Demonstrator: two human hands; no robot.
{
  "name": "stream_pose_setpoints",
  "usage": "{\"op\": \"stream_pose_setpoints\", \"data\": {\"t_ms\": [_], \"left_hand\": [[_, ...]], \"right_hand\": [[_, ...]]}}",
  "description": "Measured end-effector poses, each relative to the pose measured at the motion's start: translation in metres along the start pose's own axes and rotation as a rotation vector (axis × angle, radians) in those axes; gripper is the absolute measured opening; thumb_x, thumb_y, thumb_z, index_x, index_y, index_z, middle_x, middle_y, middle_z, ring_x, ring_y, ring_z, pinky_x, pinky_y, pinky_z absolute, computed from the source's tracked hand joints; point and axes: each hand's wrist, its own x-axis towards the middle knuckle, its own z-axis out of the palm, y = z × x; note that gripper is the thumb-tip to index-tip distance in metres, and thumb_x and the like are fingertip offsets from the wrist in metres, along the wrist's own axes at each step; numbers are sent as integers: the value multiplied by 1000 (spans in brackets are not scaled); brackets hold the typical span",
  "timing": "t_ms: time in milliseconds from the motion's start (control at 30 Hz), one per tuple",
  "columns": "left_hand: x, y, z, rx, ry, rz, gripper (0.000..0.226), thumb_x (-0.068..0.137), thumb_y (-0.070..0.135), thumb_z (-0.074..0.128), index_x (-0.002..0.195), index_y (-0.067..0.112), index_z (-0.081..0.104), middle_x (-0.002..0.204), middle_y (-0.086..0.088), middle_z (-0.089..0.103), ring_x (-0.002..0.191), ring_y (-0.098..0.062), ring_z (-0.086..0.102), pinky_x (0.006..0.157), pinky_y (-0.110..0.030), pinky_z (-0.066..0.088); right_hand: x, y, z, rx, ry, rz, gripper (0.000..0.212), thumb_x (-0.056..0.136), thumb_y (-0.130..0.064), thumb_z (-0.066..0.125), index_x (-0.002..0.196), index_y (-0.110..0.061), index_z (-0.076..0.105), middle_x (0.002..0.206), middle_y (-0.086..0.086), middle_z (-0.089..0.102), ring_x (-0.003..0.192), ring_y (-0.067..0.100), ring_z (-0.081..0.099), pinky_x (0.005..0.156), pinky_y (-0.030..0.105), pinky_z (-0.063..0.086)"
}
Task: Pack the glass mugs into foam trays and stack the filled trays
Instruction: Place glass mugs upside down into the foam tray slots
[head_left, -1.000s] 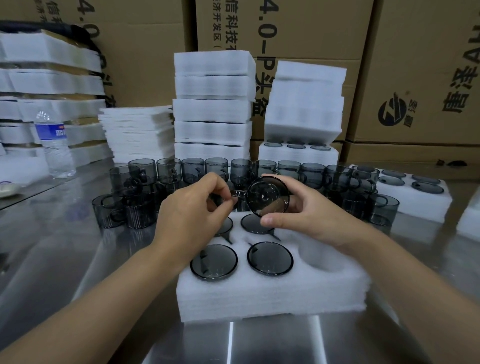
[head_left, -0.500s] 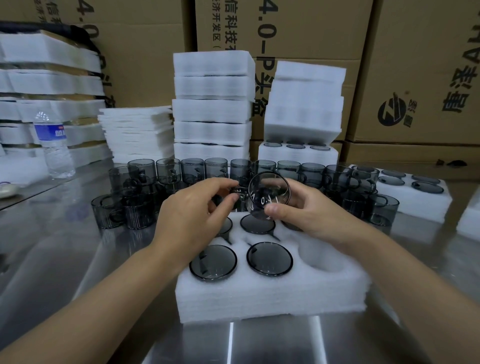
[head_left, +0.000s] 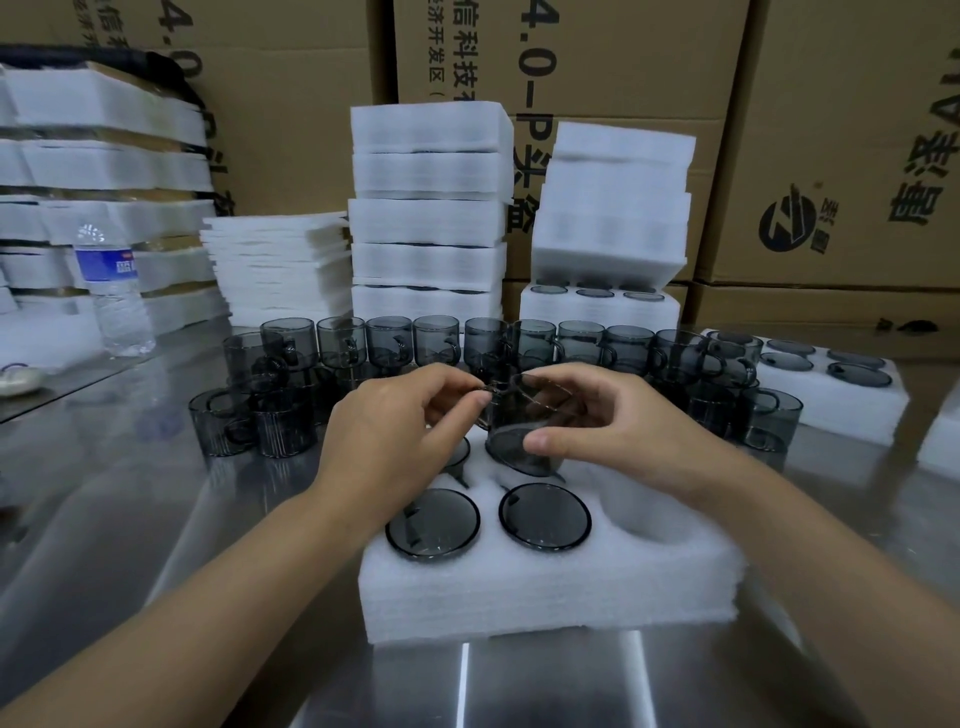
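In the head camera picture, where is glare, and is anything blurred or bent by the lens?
Head view: bright glare streaks on the steel table before the foam tray; the held mug looks slightly motion-blurred between left hand and right hand; cardboard boxes at the edges bow, wide-angle distortion.

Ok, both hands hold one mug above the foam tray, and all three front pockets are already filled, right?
Not quite. The head view shows the left hand and right hand holding one mug above the foam tray, but only two front pockets are filled; the front right pocket is empty.
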Motion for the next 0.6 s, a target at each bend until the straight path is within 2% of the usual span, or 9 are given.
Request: {"op": "stream_pose_setpoints", "data": {"t_ms": [133, 233, 333, 433, 500, 567, 600], "left_hand": [[1, 1, -1, -18, -39, 14, 15, 86, 42, 62, 94, 34, 71, 72, 22, 67, 68, 4, 63, 65, -34, 57], [0, 3, -2, -42, 0, 71, 22, 83, 38, 60, 95, 28, 74, 73, 21, 67, 67, 0, 64, 62, -28, 55], [1, 5, -2, -70, 40, 114, 20, 84, 32, 62, 96, 22, 75, 75, 21, 65, 72, -1, 64, 61, -22, 52], [1, 6, -3, -146, 32, 83, 17, 86, 33, 64, 97, 24, 73, 74, 17, 68, 66, 0, 67, 61, -26, 55], [0, 8, -3, -170, -3, 81, 19, 85, 38, 65, 97, 26, 73, 73, 18, 68, 64, 1, 67, 61, -28, 56], [-1, 9, -3, -173, -39, 71, 28, 84, 46, 58, 97, 27, 74, 74, 19, 69, 65, 2, 66, 60, -30, 57], [-1, 10, -3, -174, -51, 60, 33, 84, 49, 53, 97, 28, 74, 75, 19, 70, 66, 3, 66, 60, -31, 57]], "right_hand": [[-1, -4, 0, -14, 3, 35, 56, 57, -48, 81, 108, -34, 62, 103, -6, 69, 91, 11, 67, 89, 34, 53], [-2, -10, 1, -52, -54, 26, 51, 61, -44, 85, 104, -35, 59, 100, -13, 64, 86, 9, 63, 84, 32, 53], [-4, -20, 0, -53, -118, -14, 51, 66, -36, 77, 112, -39, 55, 101, -19, 62, 91, 18, 61, 86, 37, 52], [-7, -29, -6, -25, -157, -58, 48, 71, -26, 73, 114, -39, 56, 103, -14, 63, 93, 26, 62, 85, 42, 53], [-9, -34, -14, -4, -203, -52, 43, 70, -27, 75, 110, -35, 60, 102, -8, 65, 90, 26, 63, 78, 35, 56], [-11, -36, -23, 29, -250, -17, 44, 67, -33, 74, 108, -33, 61, 97, -9, 65, 86, 14, 64, 73, 24, 52], [-12, -35, -28, 43, -266, 5, 45, 65, -35, 73, 109, -33, 61, 97, -8, 65, 87, 12, 65, 75, 25, 52]]}}
